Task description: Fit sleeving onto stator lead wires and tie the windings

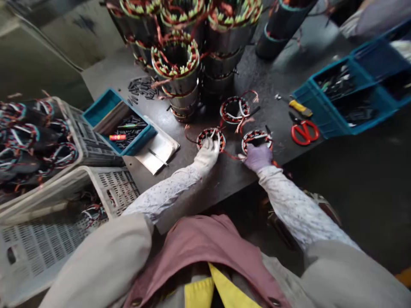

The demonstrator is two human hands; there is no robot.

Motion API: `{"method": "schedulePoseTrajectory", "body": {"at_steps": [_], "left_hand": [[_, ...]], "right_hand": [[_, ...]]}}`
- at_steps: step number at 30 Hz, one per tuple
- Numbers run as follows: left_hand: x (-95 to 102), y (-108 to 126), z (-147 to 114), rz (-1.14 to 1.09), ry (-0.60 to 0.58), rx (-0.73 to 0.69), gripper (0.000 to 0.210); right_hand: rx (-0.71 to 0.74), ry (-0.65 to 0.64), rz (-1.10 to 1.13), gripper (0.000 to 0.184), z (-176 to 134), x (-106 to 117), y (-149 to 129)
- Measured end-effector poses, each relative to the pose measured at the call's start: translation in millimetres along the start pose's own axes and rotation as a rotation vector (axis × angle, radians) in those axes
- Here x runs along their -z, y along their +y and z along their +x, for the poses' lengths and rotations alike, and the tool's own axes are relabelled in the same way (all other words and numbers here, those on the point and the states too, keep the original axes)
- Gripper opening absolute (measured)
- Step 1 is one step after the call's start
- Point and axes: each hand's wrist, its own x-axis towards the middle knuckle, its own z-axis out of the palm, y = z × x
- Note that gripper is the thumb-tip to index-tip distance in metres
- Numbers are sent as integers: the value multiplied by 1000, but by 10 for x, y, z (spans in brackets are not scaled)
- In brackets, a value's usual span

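My left hand (206,155), in a white glove, has its fingers closed on the near rim of a motor stator (221,135) wound with red and black wire. In a purple glove, my right hand (257,157) grips the near side of another stator (250,136); its fingertips are partly hidden. Red leads run between these two stators. Just behind them stands a third stator (225,112), untouched, with white and red leads and a black sleeve sticking out on its right.
Stacked stators (184,96) stand at the back. A blue bin (149,136) and a notebook (154,164) with a pen lie left, beside plastic crates (118,194). Red-handled scissors (305,133), a yellow cutter knife (300,108) and blue bins (340,124) are right. Another person's sleeve (379,19) shows top right.
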Motion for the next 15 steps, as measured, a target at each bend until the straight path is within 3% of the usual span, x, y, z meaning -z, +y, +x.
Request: {"method": "schedulePoseTrajectory", "body": {"at_steps": [2, 5, 7, 10, 13, 15], "left_hand": [[-31, -25, -434, -53, -16, -35, 52], [-136, 14, -1017, -205, -44, -77, 51], [-220, 104, -1241, -302, -98, -35, 51], [-297, 225, -1325, -373, -165, 65, 55], [-222, 140, -1325, -409, -125, 185, 63], [-108, -55, -1404, -483, -59, 289, 84]], "right_hand": [[63, -58, -229, 26, -295, -92, -55], [175, -179, -305, 25, -636, -245, -148], [249, -254, -351, 25, -740, -319, -208], [274, -283, -344, 30, -732, -347, -234], [116, -176, 33, 33, -662, -280, -144], [-14, -98, 403, 38, -681, -228, -53]]}}
